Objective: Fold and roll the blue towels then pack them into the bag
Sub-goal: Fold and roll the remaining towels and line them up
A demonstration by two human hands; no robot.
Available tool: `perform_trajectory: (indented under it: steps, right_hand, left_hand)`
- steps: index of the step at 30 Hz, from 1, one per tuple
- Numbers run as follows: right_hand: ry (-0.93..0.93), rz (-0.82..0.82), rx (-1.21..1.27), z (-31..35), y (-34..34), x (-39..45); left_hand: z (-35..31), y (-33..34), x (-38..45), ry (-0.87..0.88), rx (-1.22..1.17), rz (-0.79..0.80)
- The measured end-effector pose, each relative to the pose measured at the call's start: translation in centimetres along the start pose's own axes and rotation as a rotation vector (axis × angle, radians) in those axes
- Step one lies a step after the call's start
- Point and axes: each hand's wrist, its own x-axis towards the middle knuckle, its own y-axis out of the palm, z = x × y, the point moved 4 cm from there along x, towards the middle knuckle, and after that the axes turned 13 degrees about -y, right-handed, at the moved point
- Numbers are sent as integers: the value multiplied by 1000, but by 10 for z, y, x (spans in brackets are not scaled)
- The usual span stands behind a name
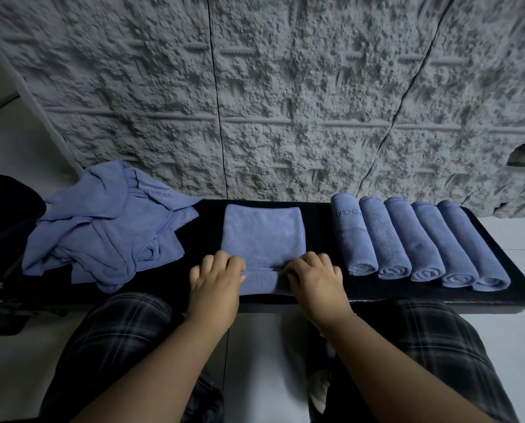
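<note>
A folded blue towel lies in the middle of the black bench, its near end turned over into a short roll. My left hand and my right hand grip that rolled end from either side, fingers curled over it. Several rolled blue towels lie side by side to the right. A loose heap of blue towels sits on the bench's left end. A dark bag shows at the far left, mostly out of view.
A rough grey textured wall panel stands right behind the bench. White floor tiles show below, between my knees in plaid shorts. Dark gear lies on the floor at the lower left.
</note>
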Motion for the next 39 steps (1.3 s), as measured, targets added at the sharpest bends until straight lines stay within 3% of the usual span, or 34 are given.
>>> perform_trajectory:
  steps: [7, 29, 36, 39]
  right_hand:
    - [-175, -108, -70, 17, 1, -3]
    - [-103, -55, -96, 9, 13, -3]
    - [-31, 14, 126, -4, 17, 0]
    - [71, 90, 362, -5, 12, -1]
  left_hand:
    - [-11, 0, -9, 140, 3, -45]
    - [3, 13, 3, 42, -78, 140]
    - [4, 12, 11, -39, -149, 261]
    - [6, 12, 11, -58, -125, 318]
